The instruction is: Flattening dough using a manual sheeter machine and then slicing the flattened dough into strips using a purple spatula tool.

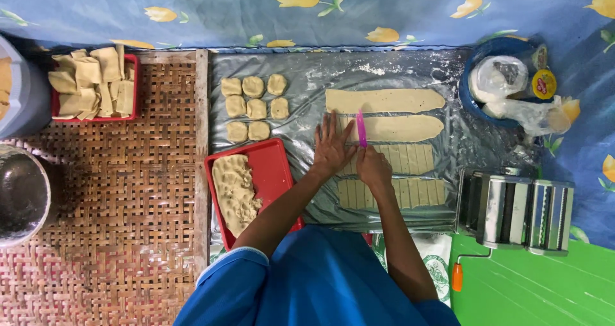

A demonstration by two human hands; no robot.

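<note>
Right hand (373, 167) closed around the handle of a pink knife (361, 127); blade points away from the person and lies on the left end of the second dough strip (397, 128). Left hand (331, 148) open, fingers spread, pressed flat on the same strip just left of the blade. The two hands sit side by side, almost touching.

Four long dough strips lie on a silver plastic sheet (301, 134). The farthest strip (384, 100), beyond the knife tip, is uncut. The two strips nearest the person (410, 175), under and right of the right hand, carry crosswise cut lines.

Containers:
- Red tray (275, 166), just left of the left forearm: one rough slab of raw dough (235, 191) fills its left half; right half bare.
- Small red tray (131, 60), far left of the hands on a woven mat (122, 191): heaped with thin cut dough squares (93, 79).
- Blue bowl (477, 60), far right beyond the strips: clear plastic bags with white contents, plus a small yellow-lidded item; contents otherwise not discernible.
- Dark round pot (22, 195), far left edge: interior too dark to read.

Eight flattened dough rounds (253, 108) lie loose on the sheet, beyond and left of the left hand. A metal pasta roller (516, 214) stands to the right of the right forearm.
</note>
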